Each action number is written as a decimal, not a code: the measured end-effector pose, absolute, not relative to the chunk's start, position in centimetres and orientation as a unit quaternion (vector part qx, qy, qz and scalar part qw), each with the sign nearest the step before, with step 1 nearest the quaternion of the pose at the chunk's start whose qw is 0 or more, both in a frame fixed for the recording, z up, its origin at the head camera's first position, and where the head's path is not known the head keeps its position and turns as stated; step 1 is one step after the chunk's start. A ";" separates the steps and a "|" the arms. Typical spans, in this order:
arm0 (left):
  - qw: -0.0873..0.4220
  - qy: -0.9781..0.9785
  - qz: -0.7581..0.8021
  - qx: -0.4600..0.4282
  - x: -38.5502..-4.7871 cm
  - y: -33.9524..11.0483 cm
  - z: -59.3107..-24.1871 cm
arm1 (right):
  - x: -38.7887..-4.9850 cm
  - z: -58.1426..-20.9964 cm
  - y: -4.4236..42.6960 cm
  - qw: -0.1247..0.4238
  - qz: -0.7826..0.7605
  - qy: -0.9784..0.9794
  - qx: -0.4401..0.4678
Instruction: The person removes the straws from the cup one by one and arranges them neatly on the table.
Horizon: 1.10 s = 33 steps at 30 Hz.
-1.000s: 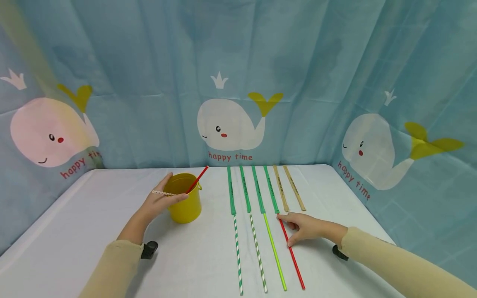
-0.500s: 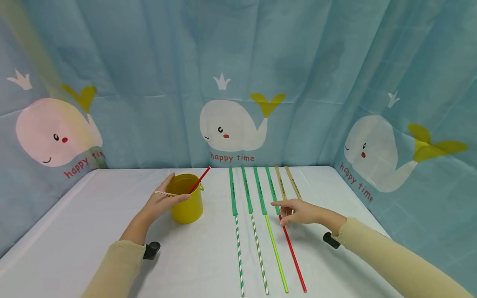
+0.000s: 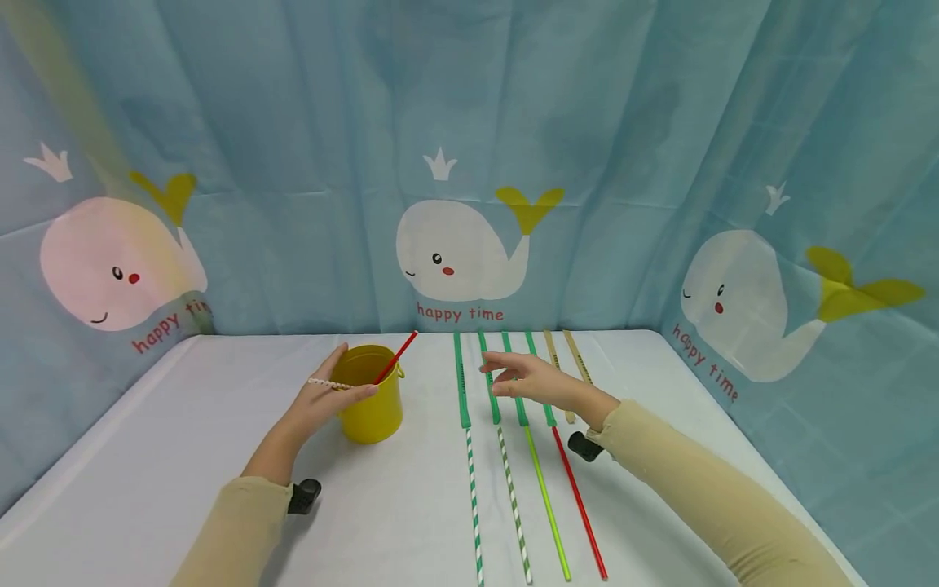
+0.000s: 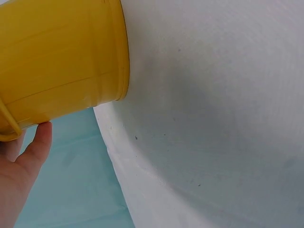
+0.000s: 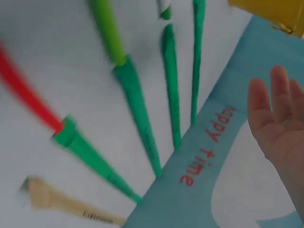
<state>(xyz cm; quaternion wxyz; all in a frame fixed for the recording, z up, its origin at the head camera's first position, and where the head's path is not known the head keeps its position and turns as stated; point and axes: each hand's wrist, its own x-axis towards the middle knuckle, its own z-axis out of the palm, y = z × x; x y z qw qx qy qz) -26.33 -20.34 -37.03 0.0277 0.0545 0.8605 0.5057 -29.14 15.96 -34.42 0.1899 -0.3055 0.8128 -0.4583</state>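
Observation:
My left hand (image 3: 317, 403) holds the yellow bucket (image 3: 372, 414) at its side, thumb toward the front and fingers behind; in the left wrist view fingers (image 4: 38, 147) touch its wall. A red straw (image 3: 398, 356) and a spotted straw (image 3: 328, 383) lean out of the bucket. My right hand (image 3: 524, 379) hangs above the green paper sleeves (image 3: 461, 383), fingers loosely extended, with nothing in it. Below the sleeves lie two striped straws (image 3: 473, 505), a lime straw (image 3: 547, 505) and another red straw (image 3: 579, 505). The red straw's tip meets a green sleeve; how deep, I cannot tell.
Two tan paper sleeves (image 3: 577, 357) lie right of the green ones, partly behind my right arm. A white cloth (image 3: 411, 505) covers the table. A blue whale-print curtain (image 3: 601, 269) rises at the table's back and sides.
My right hand has left the red straw on the table, lifting and moving left and away across the green sleeves. My left hand stays on the bucket. The head view has shifted slightly.

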 end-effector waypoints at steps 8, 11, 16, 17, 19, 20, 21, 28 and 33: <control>0.027 0.860 0.506 0.056 -26.3 -20.3 -37.0 | -30.2 -34.3 11.2 0.198 -0.528 0.772 -0.295; 0.025 0.861 0.504 0.057 -26.4 -20.3 -37.0 | -30.6 -34.3 9.2 0.185 -0.533 0.774 -0.287; 0.024 0.865 0.499 0.050 -26.5 -20.1 -37.0 | -30.9 -34.4 6.3 0.168 -0.553 0.771 -0.268; 0.024 0.866 0.498 0.048 -26.5 -20.1 -36.9 | -31.0 -34.5 5.9 0.164 -0.560 0.767 -0.266; 0.023 0.867 0.495 0.047 -26.6 -20.0 -36.9 | -31.0 -34.7 5.1 0.154 -0.575 0.761 -0.258; 0.023 0.868 0.494 0.047 -26.6 -20.0 -36.9 | -31.0 -34.8 4.7 0.147 -0.581 0.760 -0.252; 0.023 0.868 0.493 0.047 -26.6 -20.0 -36.9 | -31.0 -34.9 4.3 0.138 -0.585 0.761 -0.246; 0.023 0.866 0.497 0.048 -26.4 -20.1 -37.1 | -30.8 -35.1 2.4 0.101 -0.645 0.727 -0.213; 0.019 0.864 0.500 0.051 -26.4 -20.1 -37.2 | -30.7 -35.2 1.6 0.080 -0.657 0.721 -0.205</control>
